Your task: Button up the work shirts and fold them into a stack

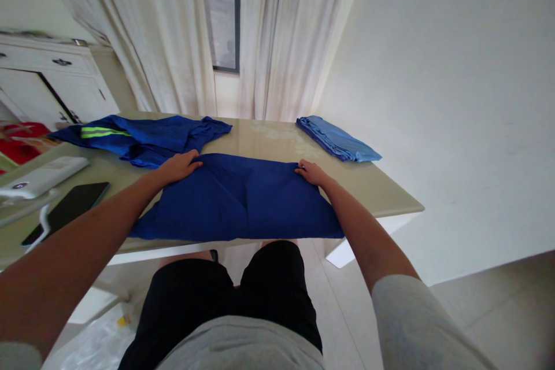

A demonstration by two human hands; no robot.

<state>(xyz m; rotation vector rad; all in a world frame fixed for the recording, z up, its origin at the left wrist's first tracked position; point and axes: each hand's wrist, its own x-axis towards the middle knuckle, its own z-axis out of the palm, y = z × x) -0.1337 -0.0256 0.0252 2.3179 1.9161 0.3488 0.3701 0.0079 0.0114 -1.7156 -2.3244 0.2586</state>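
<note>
A dark blue garment point(243, 199) lies spread flat across the near side of the beige table point(381, 191), its lower edge hanging a little over the front. My left hand point(178, 165) grips the cloth's far left corner, fingers curled on the fabric. At the far right corner my right hand point(310, 173) pinches the edge of the same garment.
A crumpled blue garment with a yellow-green reflective stripe point(143, 136) lies behind on the left. A folded light blue cloth point(336, 139) sits at the back right. A black phone point(69, 208) and a white device point(41, 176) lie at the left. White curtains point(277, 34) hang behind the table.
</note>
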